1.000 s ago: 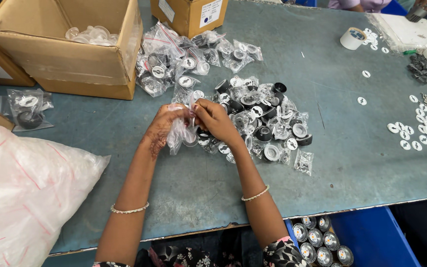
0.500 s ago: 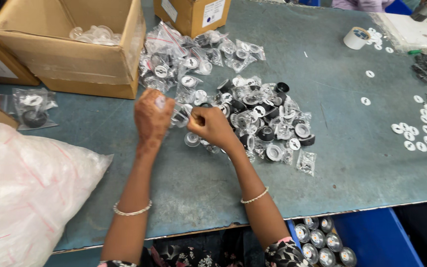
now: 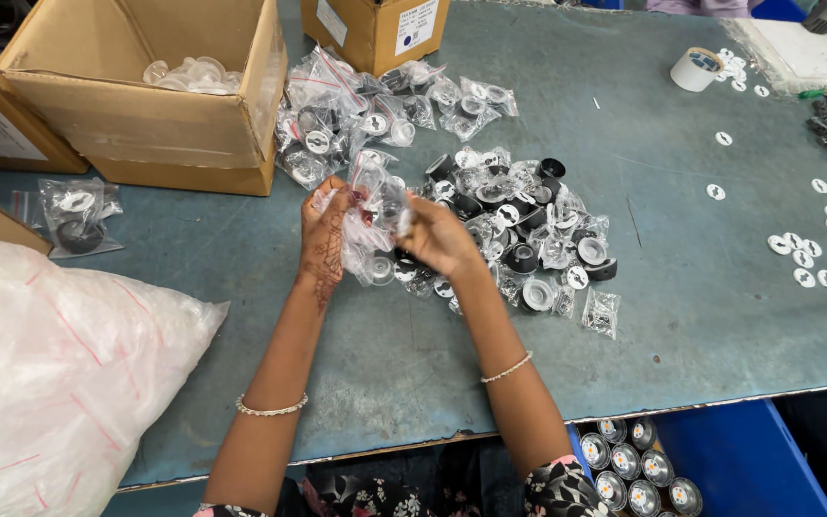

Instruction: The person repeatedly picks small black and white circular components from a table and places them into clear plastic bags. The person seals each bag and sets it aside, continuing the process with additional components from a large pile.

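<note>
White plastic sack (image 3: 50, 383): lying at the near left, bulging, partly over the table edge.
Large cardboard box (image 3: 145, 96): at the far left, open, clear round pieces seen inside.
Lone bagged part (image 3: 77, 215): set apart on the table, left of the hands.
Left hand (image 3: 327, 235): closed on a small clear plastic bag (image 3: 368, 215), which is now held up just above the table; half a second ago this hand was raised higher and further left, so it has been brought back to meet the right.
Right hand (image 3: 437, 235): fingers pinched together at the bag's right edge; whether a part is held in them cannot be told.
Meaning of the change: judged as the bag being worked between both hands again.
Pile of bagged black and white round parts (image 3: 528, 230): just right of the hands.
Small cardboard box (image 3: 375, 29): far centre.
Tape roll (image 3: 696, 69): far right.
White discs (image 3: 815, 249): scattered at the right edge.
Green table (image 3: 701, 325): bearing all of it.
</note>
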